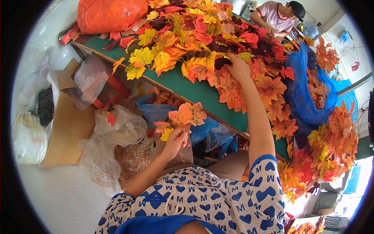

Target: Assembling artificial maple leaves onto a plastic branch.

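My left hand [177,143] is closed in front of my chest, pinching the stem of a small sprig of artificial maple leaves [187,114]. Its leaves are orange, with a yellow one low down. My right arm stretches out over the green table [171,81]. At the pile of artificial maple leaves [202,35], my right hand [237,69] has its fingers on a yellow-orange leaf [219,55]; the fingertips are partly hidden among the leaves. Orange leaves [230,91] lie just below that hand.
A red plastic bag [111,15] sits at the table's far left. Blue bags [304,93] and hanging leaf bunches [335,140] are on the right. A cardboard box [68,124] and clear plastic bags [120,124] stand left. A person [274,17] in a cap works across the table.
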Action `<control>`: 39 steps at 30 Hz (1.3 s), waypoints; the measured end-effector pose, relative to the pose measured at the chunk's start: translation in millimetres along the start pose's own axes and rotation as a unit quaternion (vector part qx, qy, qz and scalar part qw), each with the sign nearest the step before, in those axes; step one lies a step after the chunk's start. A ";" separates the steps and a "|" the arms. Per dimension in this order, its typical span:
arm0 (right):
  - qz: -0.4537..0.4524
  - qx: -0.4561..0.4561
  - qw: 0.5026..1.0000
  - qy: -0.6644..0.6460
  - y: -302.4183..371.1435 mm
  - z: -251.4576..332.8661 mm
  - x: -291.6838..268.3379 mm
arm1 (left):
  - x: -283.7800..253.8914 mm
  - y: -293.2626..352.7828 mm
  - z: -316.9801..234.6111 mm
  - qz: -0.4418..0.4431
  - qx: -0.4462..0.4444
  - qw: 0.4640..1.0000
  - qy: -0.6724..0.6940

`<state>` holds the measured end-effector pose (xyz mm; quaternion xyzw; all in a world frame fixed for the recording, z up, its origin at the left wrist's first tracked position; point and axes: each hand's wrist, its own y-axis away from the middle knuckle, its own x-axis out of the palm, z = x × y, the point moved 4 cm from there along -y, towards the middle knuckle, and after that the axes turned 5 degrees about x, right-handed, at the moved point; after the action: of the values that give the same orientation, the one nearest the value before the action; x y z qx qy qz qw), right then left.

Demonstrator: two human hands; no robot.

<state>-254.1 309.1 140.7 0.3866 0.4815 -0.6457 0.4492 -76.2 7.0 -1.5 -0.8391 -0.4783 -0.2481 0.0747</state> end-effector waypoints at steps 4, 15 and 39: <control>-0.099 -0.025 0.990 -0.095 2.1 -10.1 -13.4 | -0.8 -1.5 3.4 0.005 -0.006 1.000 0.002; -0.044 -0.153 0.983 0.092 122.6 38.2 -20.3 | -8.5 0.6 17.3 -0.049 -0.047 0.997 0.024; -0.185 -0.071 0.973 0.117 26.5 -52.5 -45.8 | -17.4 0.1 27.4 -0.045 -0.064 0.994 0.071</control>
<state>-211.7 366.0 163.6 0.3309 0.6383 -0.6321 0.2891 -74.0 3.6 -33.7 -0.8000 -0.4920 -0.3405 0.0433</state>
